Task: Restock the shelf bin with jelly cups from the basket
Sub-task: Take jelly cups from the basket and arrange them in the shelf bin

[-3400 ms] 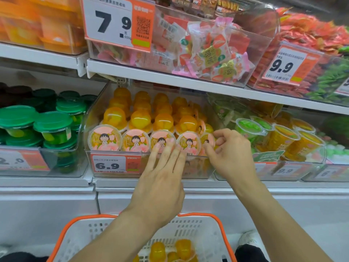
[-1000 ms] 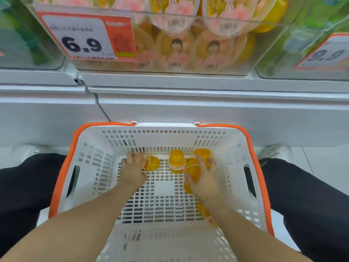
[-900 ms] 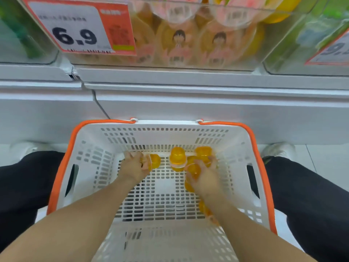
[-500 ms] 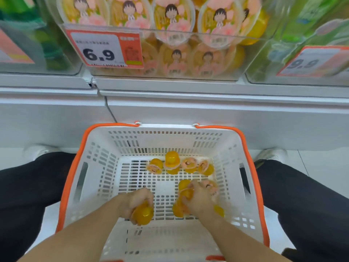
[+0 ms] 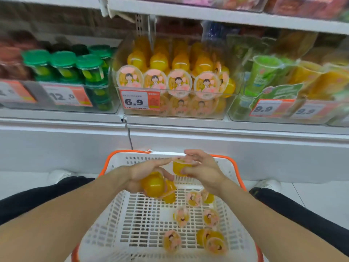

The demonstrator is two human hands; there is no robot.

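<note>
My left hand [image 5: 145, 174] holds orange jelly cups [image 5: 154, 184] against its palm, above the far end of the white basket with an orange rim [image 5: 120, 214]. My right hand [image 5: 203, 170] grips another orange jelly cup [image 5: 179, 167] by its side, close beside the left hand. Several loose jelly cups [image 5: 210, 218] with pink cartoon lids lie on the basket floor. The clear shelf bin [image 5: 222, 108] with the 6.9 tag stands above, stacked with the same cups.
Green-lidded cups [image 5: 64, 67] fill the bin to the left, behind a 12.0 tag. Green and yellow drink cups [image 5: 264, 76] sit in the bins to the right, tagged 9.9. A white shelf base [image 5: 188, 140] runs between shelf and basket. My dark-trousered knees flank the basket.
Both hands have risen from the basket floor with jelly cups in them and now hover over its far rim. The view has tilted up, showing the whole shelf bin.
</note>
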